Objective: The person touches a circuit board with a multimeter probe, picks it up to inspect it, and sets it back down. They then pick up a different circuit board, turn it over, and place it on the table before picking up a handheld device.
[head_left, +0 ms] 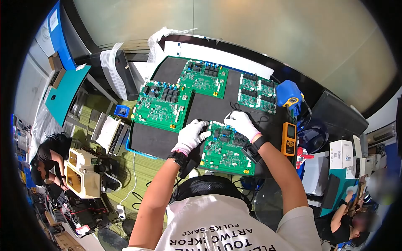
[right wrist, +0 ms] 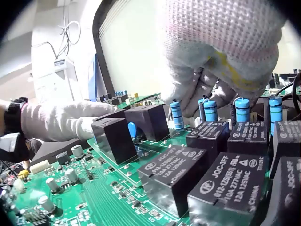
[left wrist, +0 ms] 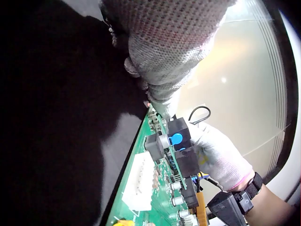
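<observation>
From the head view, a person in white knit gloves bends over a black mat [head_left: 209, 106] on which four green circuit boards are laid flat and apart, so each can be reached on its own. The nearest circuit board [head_left: 226, 152] sits squarely in front of the person; the left hand [head_left: 191, 136] rests on its upper left corner and the right hand [head_left: 242, 124] on its far edge — one at each side, likely to steady it. An orange multimeter [head_left: 289, 139] lies just beside the board on the right, and a thin black lead [head_left: 261, 119] loops near the right hand. Other people sit at neighbouring benches.

In the left wrist view the gloved fingers [left wrist: 162, 89] come down on the very corner of the board, fingertips curled against the edge beside a black component and a blue disc capacitor [left wrist: 176, 139]. Whether the thumb closes under the board I cannot tell — the grip looks narrow, pressing rather than clasping. The right hand shows beyond, resting at the opposite edge.

In the right wrist view the right hand's fingers [right wrist: 207, 89] curl down among a row of upright blue resistors [right wrist: 209, 110] behind the black JQC relays [right wrist: 225, 181]. They touch the parts, yet whether they pinch one is hidden. The left hand lies flat-fingered at the far corner.
</observation>
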`<state>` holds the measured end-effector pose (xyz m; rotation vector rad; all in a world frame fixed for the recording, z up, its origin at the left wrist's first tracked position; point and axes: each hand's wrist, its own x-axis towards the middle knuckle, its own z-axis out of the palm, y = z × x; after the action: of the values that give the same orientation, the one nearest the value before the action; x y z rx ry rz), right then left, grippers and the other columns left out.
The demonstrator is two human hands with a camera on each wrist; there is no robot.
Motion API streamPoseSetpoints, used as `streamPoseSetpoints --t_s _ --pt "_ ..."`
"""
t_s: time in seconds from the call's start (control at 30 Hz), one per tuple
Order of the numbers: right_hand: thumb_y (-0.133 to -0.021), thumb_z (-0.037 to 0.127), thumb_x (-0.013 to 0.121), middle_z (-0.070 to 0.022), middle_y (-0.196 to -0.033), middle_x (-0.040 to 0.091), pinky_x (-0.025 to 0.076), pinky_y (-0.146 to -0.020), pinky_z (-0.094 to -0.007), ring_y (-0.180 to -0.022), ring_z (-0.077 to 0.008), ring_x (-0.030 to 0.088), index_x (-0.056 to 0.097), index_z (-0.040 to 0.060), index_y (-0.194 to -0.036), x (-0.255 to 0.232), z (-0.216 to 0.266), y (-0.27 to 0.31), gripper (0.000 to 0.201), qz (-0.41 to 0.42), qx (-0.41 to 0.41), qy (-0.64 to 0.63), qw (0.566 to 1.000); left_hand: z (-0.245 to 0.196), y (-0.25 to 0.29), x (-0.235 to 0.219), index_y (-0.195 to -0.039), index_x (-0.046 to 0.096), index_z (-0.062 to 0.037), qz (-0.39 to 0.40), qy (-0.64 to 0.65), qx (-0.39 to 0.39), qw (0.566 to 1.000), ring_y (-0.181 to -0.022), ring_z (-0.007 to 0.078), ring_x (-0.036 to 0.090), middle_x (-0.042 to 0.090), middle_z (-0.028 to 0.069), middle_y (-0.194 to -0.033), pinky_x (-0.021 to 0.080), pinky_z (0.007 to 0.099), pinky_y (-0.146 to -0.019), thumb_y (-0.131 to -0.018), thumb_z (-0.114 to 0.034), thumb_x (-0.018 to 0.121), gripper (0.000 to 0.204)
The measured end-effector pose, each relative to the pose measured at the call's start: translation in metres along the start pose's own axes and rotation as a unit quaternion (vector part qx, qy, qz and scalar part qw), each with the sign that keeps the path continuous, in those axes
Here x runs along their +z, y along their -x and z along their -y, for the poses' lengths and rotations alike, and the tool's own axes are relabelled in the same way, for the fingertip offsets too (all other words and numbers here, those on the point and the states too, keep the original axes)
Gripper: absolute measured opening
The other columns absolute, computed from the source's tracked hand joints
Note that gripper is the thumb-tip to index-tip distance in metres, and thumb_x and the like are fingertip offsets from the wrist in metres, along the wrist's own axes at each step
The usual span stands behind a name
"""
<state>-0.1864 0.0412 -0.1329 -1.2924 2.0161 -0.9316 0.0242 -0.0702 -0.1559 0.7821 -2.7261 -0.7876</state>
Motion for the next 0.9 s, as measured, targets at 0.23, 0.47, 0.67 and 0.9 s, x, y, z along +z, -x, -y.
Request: streamPoseSetpoints --t_s 0.23,0.47,0.67,0.9 --pt "-0.077 0.026 0.064 -0.0167 -0.085 0.064 0.047 -0.074 -0.04 -0.083 -0.0334 0.061 0.065 0.0 -0.079 0.005 0.0 0.001 0.026 -0.002 -0.037 0.078 0.996 0.002 0.0 0.003 -0.113 0.059 -0.0179 -0.033 0.008 0.024 0.999 -0.081 0.0267 0.059 0.056 0.007 -0.089 0.049 0.0358 -0.07 -0.08 -0.044 0.064 0.042" --pt "-0.078 0.028 0.063 -0.0167 -0.086 0.063 0.047 -0.075 -0.0409 -0.084 -0.0337 0.061 0.064 0.0007 -0.08 0.006 0.004 0.005 0.027 -0.014 -0.035 0.094 0.995 0.0 0.0 0.002 -0.112 0.059 -0.0184 -0.035 0.011 0.021 0.999 -0.083 0.0272 0.06 0.057 0.0073 -0.091 0.049 0.036 -0.07 -0.079 -0.044 0.065 0.042" --pt "-0.078 0.027 0.063 -0.0164 -0.086 0.064 0.047 -0.073 -0.0388 -0.081 -0.0318 0.062 0.065 0.0011 -0.081 0.005 0.008 0.006 0.026 -0.018 -0.03 0.088 0.995 0.001 0.0 0.003 -0.112 0.059 -0.0185 -0.042 0.006 0.027 0.999 -0.082 0.0278 0.06 0.057 0.0073 -0.091 0.049 0.0362 -0.07 -0.08 -0.045 0.064 0.042" --pt "-0.078 0.024 0.063 -0.0152 -0.08 0.066 0.048 -0.068 -0.035 -0.074 -0.0274 0.063 0.066 0.0016 -0.081 0.004 0.0 0.007 0.023 -0.033 -0.001 0.015 0.999 0.001 0.001 0.001 -0.112 0.059 -0.0184 -0.038 0.013 0.03 0.999 -0.083 0.0286 0.06 0.057 0.0078 -0.092 0.049 0.0371 -0.07 -0.081 -0.047 0.062 0.043"
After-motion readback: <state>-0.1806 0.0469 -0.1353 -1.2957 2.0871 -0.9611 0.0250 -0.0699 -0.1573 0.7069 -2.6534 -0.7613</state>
